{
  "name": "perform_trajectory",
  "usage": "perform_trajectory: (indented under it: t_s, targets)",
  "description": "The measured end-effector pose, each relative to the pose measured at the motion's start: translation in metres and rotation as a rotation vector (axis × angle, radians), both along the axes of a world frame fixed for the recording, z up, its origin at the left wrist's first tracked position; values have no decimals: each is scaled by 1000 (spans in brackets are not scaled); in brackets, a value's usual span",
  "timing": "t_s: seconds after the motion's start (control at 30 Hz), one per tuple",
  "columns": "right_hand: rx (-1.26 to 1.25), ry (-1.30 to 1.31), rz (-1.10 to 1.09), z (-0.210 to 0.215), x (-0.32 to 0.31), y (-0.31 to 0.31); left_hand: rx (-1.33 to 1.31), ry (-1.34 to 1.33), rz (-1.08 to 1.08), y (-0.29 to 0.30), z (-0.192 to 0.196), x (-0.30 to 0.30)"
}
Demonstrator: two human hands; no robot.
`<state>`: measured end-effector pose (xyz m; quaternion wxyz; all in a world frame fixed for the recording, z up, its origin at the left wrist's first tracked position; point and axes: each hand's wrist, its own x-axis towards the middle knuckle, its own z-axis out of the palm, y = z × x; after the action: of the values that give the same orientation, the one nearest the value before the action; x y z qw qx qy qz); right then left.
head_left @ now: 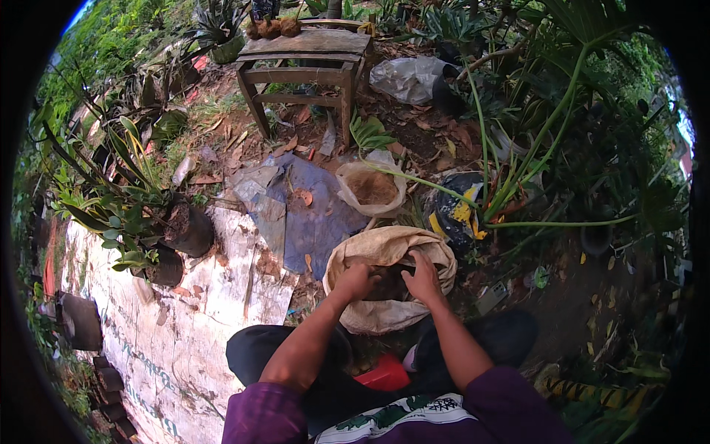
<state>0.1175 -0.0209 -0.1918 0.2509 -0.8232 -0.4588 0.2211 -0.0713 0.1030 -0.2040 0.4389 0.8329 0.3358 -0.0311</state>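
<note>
We see left hand (357, 281) and right hand (423, 277) curled on dark soil inside floppy tan woven sack (384, 248); likely heavy, so we grasp its rolled rim.

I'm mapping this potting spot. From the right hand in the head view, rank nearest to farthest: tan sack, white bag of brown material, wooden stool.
1. Tan sack, under the right hand, touching it.
2. White bag of brown material, farther ahead, slightly left.
3. Wooden stool, farthest, at the top.
</note>
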Motion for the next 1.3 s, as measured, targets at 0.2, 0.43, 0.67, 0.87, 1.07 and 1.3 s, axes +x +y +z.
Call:
perform_trajectory:
  t_s: [0.2, 0.43, 0.67, 0.87, 1.07, 1.3]
  targets:
    - [-296, -123, -53, -21, 42, -15, 120, 0, -30, -8, -1, 0]
    - [-798, -194, 358, -72, -15, -39, 159, -100, 9, -6, 2, -2]
    - [-671, 316, 224, -54, 66, 6, 371, -85, 56, -11, -5, -4]
    - [-49, -213, -151, -70, 77, 27, 328, -54, 17, -9, -12, -7]
    - [-942, 55, 391, -107, 45, 47, 274, -21, 20, -7, -16, -12]
    - [-421, 74, 84, -146, 77, 66, 215, -67, 26, -4, -19, -13]
